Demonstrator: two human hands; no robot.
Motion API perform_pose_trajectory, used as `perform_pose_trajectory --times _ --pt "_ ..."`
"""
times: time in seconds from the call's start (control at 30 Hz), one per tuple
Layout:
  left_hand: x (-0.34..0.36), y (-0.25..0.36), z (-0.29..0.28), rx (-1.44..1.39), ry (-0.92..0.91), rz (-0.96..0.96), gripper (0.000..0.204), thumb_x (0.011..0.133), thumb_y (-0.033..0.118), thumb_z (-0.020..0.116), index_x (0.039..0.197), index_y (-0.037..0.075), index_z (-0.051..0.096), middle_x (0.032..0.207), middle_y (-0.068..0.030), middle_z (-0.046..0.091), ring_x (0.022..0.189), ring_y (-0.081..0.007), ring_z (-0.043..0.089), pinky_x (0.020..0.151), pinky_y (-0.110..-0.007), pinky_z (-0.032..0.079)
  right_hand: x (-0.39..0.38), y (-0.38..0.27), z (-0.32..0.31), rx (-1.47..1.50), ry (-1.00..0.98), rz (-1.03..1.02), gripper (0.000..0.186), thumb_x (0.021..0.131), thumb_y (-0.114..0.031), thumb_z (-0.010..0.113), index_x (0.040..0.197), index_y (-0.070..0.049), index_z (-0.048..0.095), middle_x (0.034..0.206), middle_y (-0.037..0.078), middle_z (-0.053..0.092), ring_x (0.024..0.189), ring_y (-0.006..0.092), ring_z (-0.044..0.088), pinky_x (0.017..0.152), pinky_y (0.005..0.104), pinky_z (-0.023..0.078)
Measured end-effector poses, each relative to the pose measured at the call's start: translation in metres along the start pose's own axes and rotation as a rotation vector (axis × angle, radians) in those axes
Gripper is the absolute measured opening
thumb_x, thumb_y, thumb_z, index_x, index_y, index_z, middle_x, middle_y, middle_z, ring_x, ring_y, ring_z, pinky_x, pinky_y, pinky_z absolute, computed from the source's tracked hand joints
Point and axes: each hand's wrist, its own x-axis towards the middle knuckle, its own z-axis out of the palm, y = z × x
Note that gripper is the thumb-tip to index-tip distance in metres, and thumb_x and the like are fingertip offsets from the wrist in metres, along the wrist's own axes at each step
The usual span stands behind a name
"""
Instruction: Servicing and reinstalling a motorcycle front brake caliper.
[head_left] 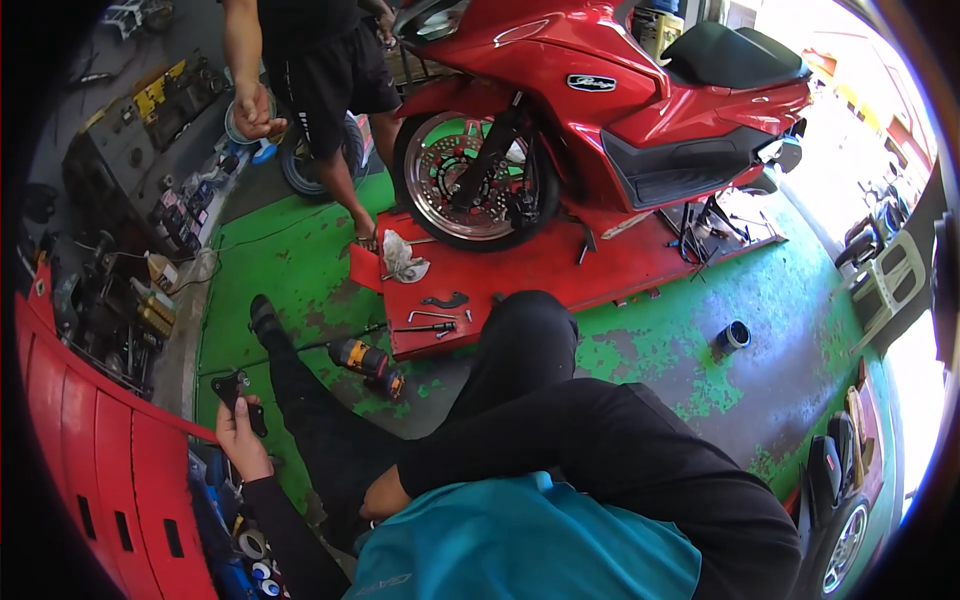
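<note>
My left hand is raised at the lower left, closed on a small black metal bracket. My right hand is low beside my crossed legs, largely hidden by my thigh and teal shirt; its fingers are out of sight. A yellow-and-black power tool lies on the green floor beside the red lift platform. On the platform are a dark bracket, wrenches and a crumpled white rag. A red scooter stands on it, its front wheel toward the left.
A person in dark shorts stands behind the platform, one hand hanging. A red tool cabinet lines the left, with bottles beyond. A dark can, white plastic chair and loose wheel are to the right.
</note>
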Motion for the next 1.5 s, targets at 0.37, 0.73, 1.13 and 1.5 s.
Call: perform_pose_trajectory --times 0.37,0.73,1.13,1.5 --pt "0.001 0.019 -0.012 0.010 0.054 0.036 0.019 0.101 0.017 0.058 0.111 0.001 0.066 0.093 -0.0033 0.067 0.088 -0.0112 0.060 0.083 -0.027 0.046 -0.056 0.002 -0.104 0.435 0.929 0.106 0.021 0.104 -0.022 0.050 0.105 -0.001 0.056 0.074 0.007 0.059 0.063 0.0158 0.060 0.058 0.0335 0.050" --pt "0.050 0.088 0.008 -0.090 0.065 0.197 0.018 0.101 0.014 0.058 0.107 -0.001 0.064 0.089 -0.0054 0.066 0.080 -0.0140 0.062 0.076 -0.029 0.049 -0.163 -0.022 -0.322 0.363 1.387 0.070 0.020 0.103 -0.022 0.055 0.101 -0.003 0.059 0.080 0.001 0.061 0.064 0.0086 0.062 0.052 0.0238 0.047" --pt "0.143 0.054 0.085 -0.173 -0.233 0.125 0.020 0.100 0.013 0.060 0.111 -0.003 0.064 0.094 -0.0055 0.069 0.084 -0.0112 0.064 0.077 -0.026 0.051 -0.131 -0.025 -0.457 -0.076 1.390 0.132 0.020 0.098 -0.018 0.062 0.103 0.001 0.068 0.084 0.005 0.066 0.077 0.0142 0.066 0.068 0.0251 0.050" --pt "0.297 0.017 0.186 -0.571 -0.021 -0.017 0.021 0.099 0.012 0.059 0.115 -0.003 0.062 0.095 -0.0043 0.065 0.071 -0.0138 0.065 0.065 -0.026 0.051 -0.101 -0.007 -0.486 -1.037 1.316 0.229 0.024 0.084 -0.013 0.068 0.105 -0.003 0.071 0.089 0.016 0.067 0.083 0.0336 0.065 0.078 0.0392 0.052"
